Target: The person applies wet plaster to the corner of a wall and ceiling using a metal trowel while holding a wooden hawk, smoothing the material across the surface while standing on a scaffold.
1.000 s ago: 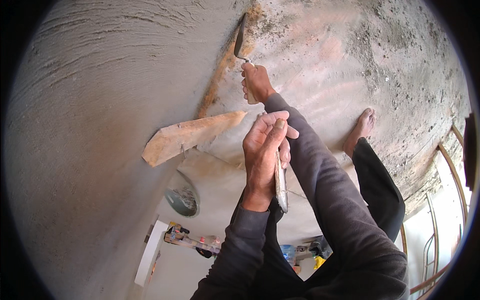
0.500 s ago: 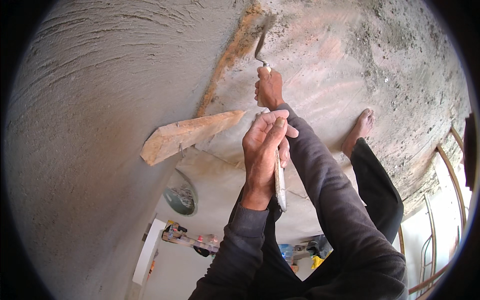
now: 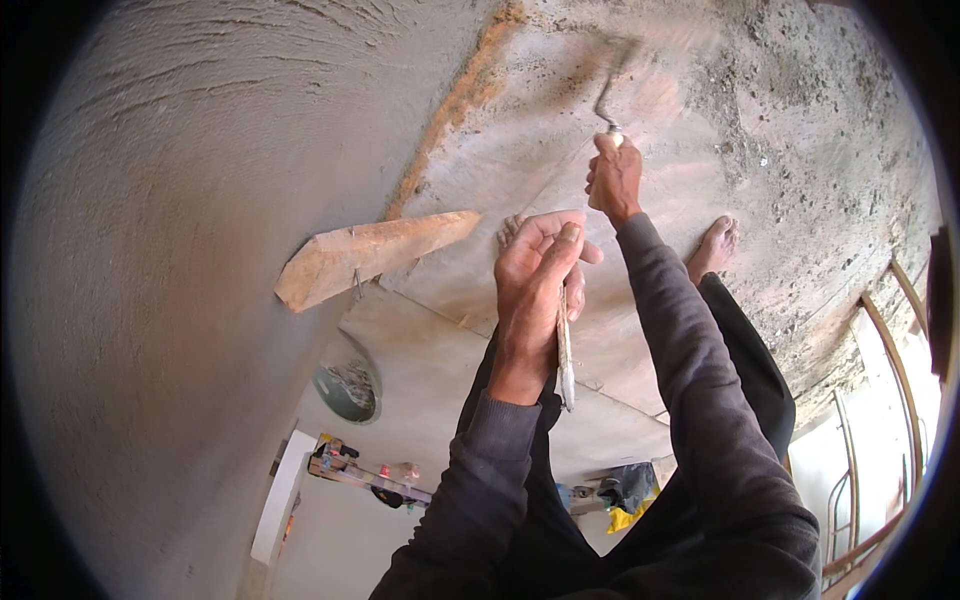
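My right hand (image 3: 616, 178) is closed round the light handle of a trowel (image 3: 604, 105). Its bent neck points away from me, and the blade, smeared by motion, is low over the dusty floor. Nearer to me, my left hand (image 3: 530, 285) has its fingers curled and its thumb pressed over a thin flat tool (image 3: 567, 360), seen edge-on and crusted with pale mortar. Its kind cannot be made out, as the hand covers the upper part. To the left of that hand, a wooden board (image 3: 375, 252) with nails sticking from it juts from beside the wall.
Rough grey plaster covers the wall (image 3: 180, 250) at left. A brown strip (image 3: 450, 120) runs along its foot. Crumbs of mortar (image 3: 790, 130) litter the floor at right. A round tub (image 3: 347, 388) stands behind the board. My bare right foot (image 3: 714, 244) is beside my right arm; curved bars (image 3: 890, 350) stand far right.
My right hand has swept the trowel to the right, away from the brown strip at the wall's foot. My left hand keeps its hold on the thin flat tool, almost in place.
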Demonstrator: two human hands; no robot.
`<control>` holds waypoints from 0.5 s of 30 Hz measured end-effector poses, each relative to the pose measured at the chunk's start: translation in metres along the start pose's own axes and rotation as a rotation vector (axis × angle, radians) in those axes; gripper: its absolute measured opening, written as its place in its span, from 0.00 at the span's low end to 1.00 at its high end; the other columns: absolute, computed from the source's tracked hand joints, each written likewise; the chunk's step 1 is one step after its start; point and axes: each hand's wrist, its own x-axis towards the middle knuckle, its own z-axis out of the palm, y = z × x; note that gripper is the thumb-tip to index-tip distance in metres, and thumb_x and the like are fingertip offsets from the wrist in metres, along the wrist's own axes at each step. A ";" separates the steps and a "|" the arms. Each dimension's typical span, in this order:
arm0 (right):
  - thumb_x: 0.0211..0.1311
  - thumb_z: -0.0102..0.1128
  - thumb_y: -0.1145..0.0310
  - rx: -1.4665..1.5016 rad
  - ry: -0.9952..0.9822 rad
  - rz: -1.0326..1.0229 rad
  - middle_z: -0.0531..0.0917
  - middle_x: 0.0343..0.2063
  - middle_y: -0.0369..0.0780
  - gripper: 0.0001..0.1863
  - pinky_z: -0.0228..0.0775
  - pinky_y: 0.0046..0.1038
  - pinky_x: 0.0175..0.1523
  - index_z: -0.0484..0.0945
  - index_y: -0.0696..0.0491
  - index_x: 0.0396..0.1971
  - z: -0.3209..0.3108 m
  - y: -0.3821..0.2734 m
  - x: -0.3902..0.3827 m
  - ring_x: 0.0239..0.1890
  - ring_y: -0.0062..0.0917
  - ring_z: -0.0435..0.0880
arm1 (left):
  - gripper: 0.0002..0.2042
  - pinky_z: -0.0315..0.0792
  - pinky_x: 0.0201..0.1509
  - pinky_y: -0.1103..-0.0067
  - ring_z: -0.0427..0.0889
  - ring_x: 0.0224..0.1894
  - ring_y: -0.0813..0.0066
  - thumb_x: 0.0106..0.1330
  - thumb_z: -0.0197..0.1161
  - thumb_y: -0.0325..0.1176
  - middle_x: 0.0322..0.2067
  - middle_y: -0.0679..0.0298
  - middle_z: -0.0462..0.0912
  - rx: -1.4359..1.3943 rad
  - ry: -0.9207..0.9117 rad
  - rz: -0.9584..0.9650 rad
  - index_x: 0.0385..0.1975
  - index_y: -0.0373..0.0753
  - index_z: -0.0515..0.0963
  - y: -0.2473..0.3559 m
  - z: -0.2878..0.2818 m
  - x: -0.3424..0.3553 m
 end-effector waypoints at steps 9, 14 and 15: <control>0.57 0.55 0.64 -1.151 -0.526 -0.545 0.81 0.26 0.54 0.12 0.71 0.48 0.40 0.71 0.57 0.36 0.015 0.005 -0.020 0.34 0.51 0.81 | 0.13 0.58 0.13 0.91 0.65 0.13 0.89 0.67 0.60 0.36 0.28 0.61 0.79 -0.065 -0.084 -0.081 0.44 0.34 0.73 -0.022 0.016 0.000; 0.60 0.51 0.65 -1.426 -0.575 -0.721 0.82 0.28 0.51 0.12 0.75 0.42 0.41 0.77 0.57 0.35 0.040 -0.024 -0.002 0.35 0.45 0.83 | 0.14 0.60 0.15 0.90 0.67 0.15 0.89 0.68 0.59 0.37 0.28 0.60 0.79 -0.031 -0.098 -0.062 0.46 0.33 0.73 -0.022 0.016 0.001; 0.60 0.50 0.64 -1.480 -0.567 -0.773 0.83 0.30 0.50 0.12 0.77 0.40 0.42 0.78 0.56 0.35 0.043 -0.037 0.003 0.36 0.42 0.84 | 0.14 0.61 0.15 0.90 0.67 0.16 0.89 0.68 0.58 0.37 0.29 0.59 0.79 -0.012 -0.105 -0.059 0.46 0.32 0.73 -0.022 0.016 0.001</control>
